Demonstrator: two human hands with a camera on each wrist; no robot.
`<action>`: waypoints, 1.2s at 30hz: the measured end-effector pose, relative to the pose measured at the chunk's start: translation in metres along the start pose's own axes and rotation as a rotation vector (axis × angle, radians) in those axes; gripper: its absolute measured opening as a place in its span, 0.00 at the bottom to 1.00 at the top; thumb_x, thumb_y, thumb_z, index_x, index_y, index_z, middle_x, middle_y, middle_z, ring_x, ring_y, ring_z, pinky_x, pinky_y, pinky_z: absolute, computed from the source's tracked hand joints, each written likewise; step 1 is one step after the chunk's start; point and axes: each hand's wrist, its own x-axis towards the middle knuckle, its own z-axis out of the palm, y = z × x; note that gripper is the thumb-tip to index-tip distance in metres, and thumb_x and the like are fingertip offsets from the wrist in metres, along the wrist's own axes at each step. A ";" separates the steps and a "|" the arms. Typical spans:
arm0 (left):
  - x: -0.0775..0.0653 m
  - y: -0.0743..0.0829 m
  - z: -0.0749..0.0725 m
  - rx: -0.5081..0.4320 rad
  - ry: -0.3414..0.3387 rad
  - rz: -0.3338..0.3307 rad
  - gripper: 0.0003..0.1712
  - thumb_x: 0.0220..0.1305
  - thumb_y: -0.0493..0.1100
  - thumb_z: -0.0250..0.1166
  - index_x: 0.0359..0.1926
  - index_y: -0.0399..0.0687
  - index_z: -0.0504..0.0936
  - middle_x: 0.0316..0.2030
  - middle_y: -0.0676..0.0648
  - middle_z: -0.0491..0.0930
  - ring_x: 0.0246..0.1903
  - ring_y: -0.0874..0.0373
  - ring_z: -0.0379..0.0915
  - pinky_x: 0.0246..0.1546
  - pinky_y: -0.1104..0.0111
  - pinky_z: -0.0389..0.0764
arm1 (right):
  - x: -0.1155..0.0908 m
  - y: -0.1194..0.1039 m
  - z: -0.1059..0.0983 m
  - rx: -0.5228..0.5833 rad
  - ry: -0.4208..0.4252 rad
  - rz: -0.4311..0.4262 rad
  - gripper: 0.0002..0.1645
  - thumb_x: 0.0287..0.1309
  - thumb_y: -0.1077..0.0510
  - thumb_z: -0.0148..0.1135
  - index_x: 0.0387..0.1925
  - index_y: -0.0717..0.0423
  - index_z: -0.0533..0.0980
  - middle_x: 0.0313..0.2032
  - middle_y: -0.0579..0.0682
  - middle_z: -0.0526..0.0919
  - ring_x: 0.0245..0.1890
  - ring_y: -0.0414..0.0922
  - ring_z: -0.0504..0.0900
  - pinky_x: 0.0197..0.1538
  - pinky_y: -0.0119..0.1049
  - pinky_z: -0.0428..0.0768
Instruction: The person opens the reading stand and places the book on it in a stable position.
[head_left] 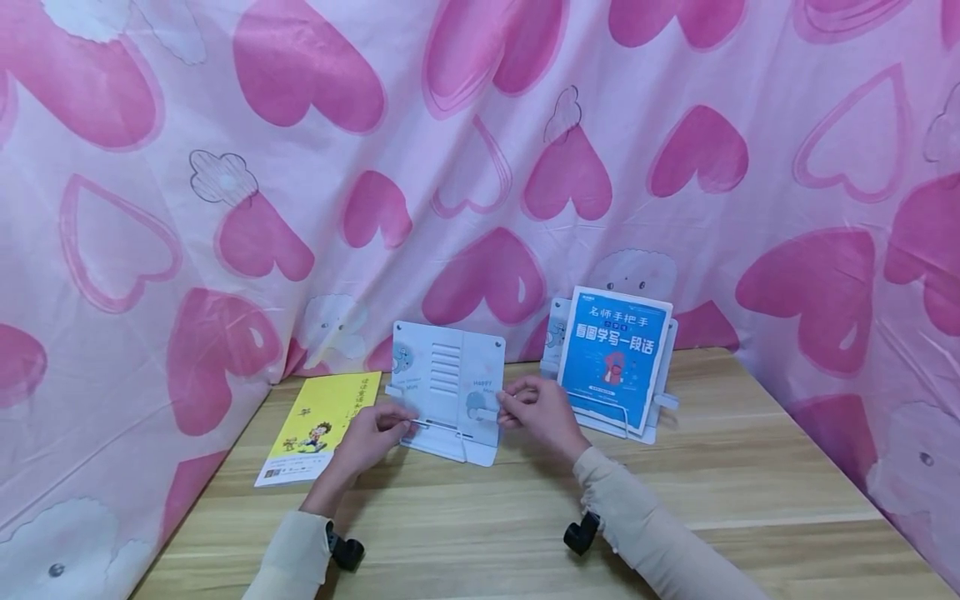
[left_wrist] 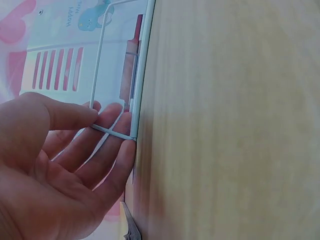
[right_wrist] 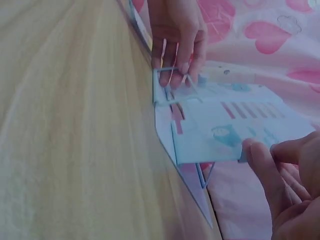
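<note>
A pale blue book stand (head_left: 480, 354) with slots and printed cartoon animals stands unfolded on the table, its back plate tilted up. At its lower left, my left hand (head_left: 375, 433) pinches the corner of the white wire page holder (left_wrist: 100, 65), thumb in front and fingers behind. My right hand (head_left: 536, 404) holds the stand's right side edge near a small side tab (head_left: 486, 414) between thumb and index finger. In the right wrist view, that thumb and index finger (right_wrist: 257, 155) meet at the plate's edge. The underside of the stand's back is mostly hidden.
To the right, a second stand (head_left: 551, 333) bears an upright blue book (head_left: 615, 358) behind its wire. A yellow book (head_left: 322, 421) lies flat at the left, partly behind my left hand. The wooden table (head_left: 480, 533) ends at a pink heart-print curtain (head_left: 480, 192).
</note>
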 end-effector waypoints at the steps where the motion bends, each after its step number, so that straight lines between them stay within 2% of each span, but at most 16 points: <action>1: 0.000 0.001 0.000 -0.004 0.001 0.002 0.12 0.76 0.36 0.66 0.53 0.49 0.91 0.49 0.47 0.91 0.50 0.53 0.88 0.45 0.70 0.82 | -0.001 -0.001 0.001 -0.023 0.005 -0.001 0.10 0.71 0.53 0.73 0.46 0.54 0.84 0.36 0.51 0.94 0.35 0.48 0.95 0.43 0.39 0.93; 4: -0.001 0.002 0.000 -0.010 0.005 0.004 0.12 0.76 0.35 0.66 0.53 0.48 0.92 0.50 0.46 0.90 0.51 0.52 0.89 0.44 0.71 0.83 | -0.003 -0.003 0.002 -0.111 -0.006 -0.002 0.12 0.68 0.49 0.76 0.43 0.52 0.85 0.34 0.49 0.94 0.35 0.47 0.94 0.42 0.37 0.91; 8: -0.002 0.001 0.000 0.006 0.006 0.002 0.12 0.76 0.36 0.66 0.54 0.50 0.92 0.51 0.46 0.90 0.51 0.53 0.88 0.44 0.72 0.82 | -0.004 0.000 0.003 -0.188 -0.055 0.008 0.17 0.63 0.46 0.79 0.45 0.51 0.84 0.35 0.46 0.94 0.37 0.44 0.93 0.44 0.38 0.89; 12: -0.002 0.002 0.001 0.017 0.006 0.000 0.12 0.75 0.36 0.67 0.53 0.51 0.92 0.52 0.47 0.88 0.49 0.54 0.85 0.43 0.71 0.83 | -0.003 0.003 0.002 -0.192 -0.051 0.020 0.19 0.63 0.48 0.80 0.50 0.50 0.83 0.40 0.44 0.94 0.43 0.43 0.93 0.53 0.42 0.90; 17: -0.001 0.002 0.002 0.014 0.001 0.003 0.10 0.74 0.38 0.69 0.50 0.51 0.93 0.54 0.47 0.85 0.46 0.54 0.82 0.41 0.70 0.86 | -0.001 0.003 0.001 -0.119 -0.008 0.060 0.18 0.66 0.56 0.77 0.55 0.50 0.82 0.48 0.47 0.93 0.50 0.47 0.92 0.61 0.48 0.89; 23: -0.001 0.002 0.004 0.012 -0.002 0.004 0.09 0.74 0.40 0.71 0.50 0.51 0.94 0.54 0.47 0.87 0.43 0.55 0.83 0.39 0.68 0.88 | 0.001 0.004 0.000 -0.100 0.012 0.049 0.16 0.68 0.59 0.74 0.55 0.52 0.81 0.51 0.49 0.92 0.54 0.49 0.91 0.64 0.49 0.88; 28: -0.002 0.002 0.005 0.004 -0.023 0.000 0.10 0.75 0.42 0.70 0.53 0.54 0.93 0.56 0.48 0.87 0.44 0.56 0.83 0.41 0.68 0.89 | 0.001 0.006 0.001 -0.122 0.008 0.018 0.15 0.68 0.59 0.74 0.54 0.54 0.82 0.49 0.49 0.90 0.50 0.47 0.90 0.61 0.46 0.89; 30: -0.002 0.002 0.006 0.002 -0.037 0.008 0.11 0.76 0.42 0.69 0.54 0.54 0.93 0.57 0.49 0.86 0.44 0.56 0.84 0.42 0.68 0.89 | -0.001 0.008 0.003 -0.160 -0.031 -0.001 0.13 0.69 0.59 0.74 0.52 0.54 0.82 0.47 0.48 0.89 0.47 0.46 0.88 0.57 0.43 0.90; 32: -0.002 0.002 0.006 0.007 -0.050 0.022 0.12 0.76 0.41 0.69 0.55 0.54 0.93 0.58 0.48 0.87 0.44 0.56 0.84 0.41 0.69 0.89 | -0.002 0.011 0.006 -0.223 -0.105 -0.036 0.12 0.70 0.58 0.73 0.52 0.54 0.84 0.46 0.47 0.89 0.45 0.44 0.86 0.53 0.38 0.89; 36: -0.004 0.006 0.008 0.027 -0.076 0.052 0.14 0.76 0.39 0.68 0.58 0.52 0.91 0.59 0.46 0.87 0.43 0.56 0.82 0.41 0.72 0.87 | -0.004 0.014 0.011 -0.331 -0.242 -0.118 0.12 0.72 0.56 0.71 0.54 0.53 0.86 0.46 0.45 0.90 0.46 0.42 0.86 0.54 0.38 0.89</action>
